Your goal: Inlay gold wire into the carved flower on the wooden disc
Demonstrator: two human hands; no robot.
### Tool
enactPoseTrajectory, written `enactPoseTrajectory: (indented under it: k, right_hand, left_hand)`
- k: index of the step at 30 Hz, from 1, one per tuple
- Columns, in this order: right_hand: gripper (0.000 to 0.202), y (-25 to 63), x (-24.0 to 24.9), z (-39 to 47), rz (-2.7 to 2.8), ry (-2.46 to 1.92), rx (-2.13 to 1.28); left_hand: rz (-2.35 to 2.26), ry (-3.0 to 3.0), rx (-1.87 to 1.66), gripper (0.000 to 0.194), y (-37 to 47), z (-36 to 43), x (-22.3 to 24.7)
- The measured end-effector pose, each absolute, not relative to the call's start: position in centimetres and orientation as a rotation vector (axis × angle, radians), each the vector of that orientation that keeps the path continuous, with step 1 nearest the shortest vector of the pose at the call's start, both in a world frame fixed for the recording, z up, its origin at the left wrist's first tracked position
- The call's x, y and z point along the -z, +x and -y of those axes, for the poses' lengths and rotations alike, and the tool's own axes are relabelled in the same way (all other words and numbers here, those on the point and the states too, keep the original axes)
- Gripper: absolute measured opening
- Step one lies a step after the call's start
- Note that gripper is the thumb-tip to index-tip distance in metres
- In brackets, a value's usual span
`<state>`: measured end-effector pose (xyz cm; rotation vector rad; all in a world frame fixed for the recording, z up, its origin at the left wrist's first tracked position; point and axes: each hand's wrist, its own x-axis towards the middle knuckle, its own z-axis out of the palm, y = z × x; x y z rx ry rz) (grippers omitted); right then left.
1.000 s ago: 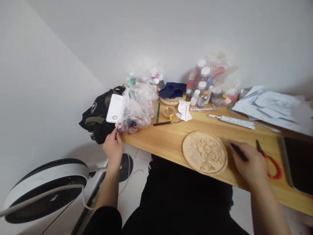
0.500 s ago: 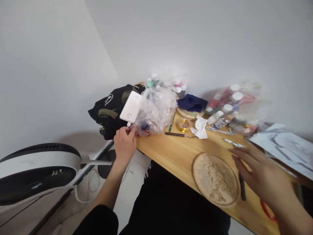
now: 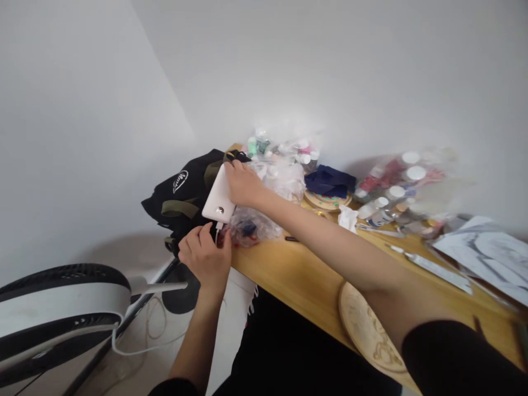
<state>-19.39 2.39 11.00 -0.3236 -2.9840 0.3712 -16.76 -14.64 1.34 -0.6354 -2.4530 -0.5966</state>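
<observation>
A white power bank point(image 3: 215, 199) with a small round display leans on the black bag point(image 3: 193, 184). My right hand point(image 3: 243, 184) is closed on its upper right side, the arm reaching across the table. Just below its lower end, my left hand point(image 3: 205, 254) has its fingers apart around the white cable plug point(image 3: 219, 226); whether the fingertips touch the cable is unclear. Clear plastic bags point(image 3: 284, 179) lie behind my right hand and forearm. The round carved wooden disc point(image 3: 367, 324) is partly hidden under my right arm.
A white and black fan point(image 3: 61, 308) stands at the left. On the wooden table point(image 3: 297, 275) are a dark blue cloth point(image 3: 330, 181), crumpled tissue point(image 3: 347, 218), bagged bottles point(image 3: 396, 192), a white tube point(image 3: 437, 269) and paper drawings point(image 3: 489, 250).
My right hand has moved from beside the carved disc across to the power bank and taken hold of it. My left hand's fingers have spread, and the view has shifted slightly.
</observation>
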Motion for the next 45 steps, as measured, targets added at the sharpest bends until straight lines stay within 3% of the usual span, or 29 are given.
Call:
enactPoseTrajectory:
  k: [6,17,28,45]
  right_hand:
    - [0.077,-19.9,-8.8,-5.7,3.053,-0.363,-0.453]
    - [0.062,-20.0,-8.7,-6.0,3.051,-0.359,-0.466]
    - [0.062,-20.2,-8.1,-5.7,3.016,-0.358,-0.480]
    - [0.064,-18.9,-9.0,-5.0,2.977,-0.372,-0.504]
  left_hand:
    - [2.540,-0.775,0.406,0.035,-17.3,15.8,-2.2]
    - [2.589,-0.951,0.225,0.034,-18.2,16.0,-2.8]
    - [2.583,-1.035,0.233,0.040,-18.6,15.9,-2.8]
    - [2.674,-0.944,0.305,0.030,-18.1,15.8,-3.9]
